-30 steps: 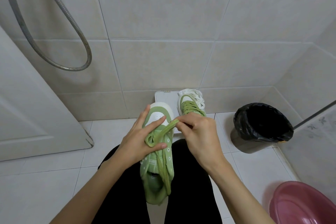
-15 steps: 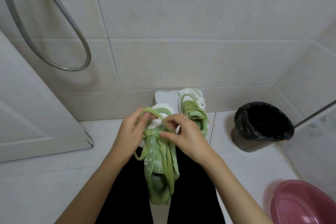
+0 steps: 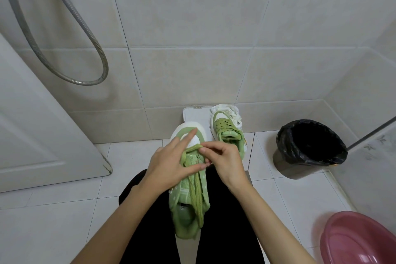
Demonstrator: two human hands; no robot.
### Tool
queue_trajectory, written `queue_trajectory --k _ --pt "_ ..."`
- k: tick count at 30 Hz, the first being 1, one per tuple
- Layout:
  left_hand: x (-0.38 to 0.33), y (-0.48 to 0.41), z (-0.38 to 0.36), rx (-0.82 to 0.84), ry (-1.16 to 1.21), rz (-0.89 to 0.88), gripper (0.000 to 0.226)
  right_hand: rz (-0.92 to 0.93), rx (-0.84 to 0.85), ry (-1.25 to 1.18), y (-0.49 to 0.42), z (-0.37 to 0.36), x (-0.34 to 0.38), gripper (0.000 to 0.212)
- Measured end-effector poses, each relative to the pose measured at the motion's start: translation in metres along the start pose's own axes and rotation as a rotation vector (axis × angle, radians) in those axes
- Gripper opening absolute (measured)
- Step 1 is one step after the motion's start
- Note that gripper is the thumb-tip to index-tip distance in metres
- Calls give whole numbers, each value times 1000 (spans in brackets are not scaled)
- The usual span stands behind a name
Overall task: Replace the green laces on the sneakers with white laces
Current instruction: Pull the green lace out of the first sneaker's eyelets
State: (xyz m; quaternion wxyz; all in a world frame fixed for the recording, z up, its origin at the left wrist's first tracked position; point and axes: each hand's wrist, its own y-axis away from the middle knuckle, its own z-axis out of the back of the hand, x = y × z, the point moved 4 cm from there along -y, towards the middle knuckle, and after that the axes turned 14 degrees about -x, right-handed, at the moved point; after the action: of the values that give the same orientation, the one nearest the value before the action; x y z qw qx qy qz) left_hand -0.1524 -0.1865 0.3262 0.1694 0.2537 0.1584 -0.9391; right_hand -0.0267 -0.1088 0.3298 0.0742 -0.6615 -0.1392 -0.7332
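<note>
- Sneaker (image 3: pixel 186 229) in green and white lies on the person's lap, between the knees. Its toe points away and its heel toward the camera.
- Its green lace (image 3: pixel 199 203) is loose. 1 stretch runs across the front of the tongue and other strands trail down over the opening toward the heel.
- The right hand (image 3: pixel 222 156) has its thumb and fingertips pinched on the green lace near the front eyelets, and the other fingers are curled.
- The left hand (image 3: pixel 171 163) lies over the front of the sneaker with its fingers nearly straight, the forefinger reaching onto the white toe cap. I cannot tell whether it also holds the lace.
- A second sneaker (image 3: pixel 229 133), fully laced in green, stands on a white board (image 3: pixel 196 118) against the wall, so there are 2 sneakers in all.
- White laces (image 3: pixel 234 114) sit bunched at that sneaker's toe, touching it.
- 1 bin (image 3: pixel 300 167) stands to the right on the floor (image 3: pixel 53 221). It is lined with a black bag, and its inside is too dark to tell what it holds.
- 1 pink basin (image 3: pixel 360 242) sits at the lower right corner, cut off by the edge.
- 1 shower hose (image 3: pixel 85 28) hangs in a loop on the tiled wall, above a white door (image 3: pixel 42 135).
</note>
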Motion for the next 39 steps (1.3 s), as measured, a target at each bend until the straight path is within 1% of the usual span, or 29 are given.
queue_trajectory --k 1,3,7,10,13,15,18,20,21,22,24,26,27,28,30,31,33,34,35,36,37,39 --pt "-2 -2 -1 5 -48 -26 92 -3 12 11 1 1 2 10" --pt "-4 -2 -3 11 -76 -32 95 0 41 47 4 2 7 12" --pt "-3 1 -2 31 -50 -24 99 102 122 221 12 1 32 27" --pt "-1 -2 1 47 -39 10 100 201 142 298 16 3 58 30" --pt "2 -4 1 30 -31 20 99 241 156 273 17 6 78 25" --pt "6 -5 1 26 12 45 95 245 178 335 17 5 82 20" --pt "10 -6 3 75 141 84 98 243 156 434 14 6 76 11" --pt "10 -4 5 104 261 77 100 258 113 469 11 8 67 10" --pt "9 -3 7 100 336 76 97 274 104 488 11 7 63 11" --pt "8 -2 10 79 413 76 88 293 103 500 10 5 59 11" --pt "4 -2 17 8 534 73 56 321 110 490 8 1 53 9" --pt "-3 -3 25 -67 589 55 21 321 118 465 4 -1 47 7" --pt "-5 -4 29 -91 602 58 8 315 118 455 2 -1 42 9" --pt "-4 -4 31 -109 605 77 7 307 117 456 -1 1 36 14" --pt "2 -6 36 -168 580 125 14 282 112 507 -5 4 20 21" --pt "7 -7 39 -225 560 140 16 255 107 511 -6 5 12 20" --pt "17 -8 45 -354 508 169 19 169 80 392 -5 7 1 11" --pt "21 -8 47 -396 474 183 20 150 58 319 -4 8 -1 8" --pt "24 -7 47 -409 428 189 17 161 32 264 -3 8 -3 10" --pt "26 -7 44 -380 398 187 12 187 11 235 -2 8 -3 13" --pt "26 -5 38 -302 377 174 25 199 -2 202 -1 7 -4 15" --pt "21 0 19 -76 327 111 69 139 -25 100 2 5 -9 16"
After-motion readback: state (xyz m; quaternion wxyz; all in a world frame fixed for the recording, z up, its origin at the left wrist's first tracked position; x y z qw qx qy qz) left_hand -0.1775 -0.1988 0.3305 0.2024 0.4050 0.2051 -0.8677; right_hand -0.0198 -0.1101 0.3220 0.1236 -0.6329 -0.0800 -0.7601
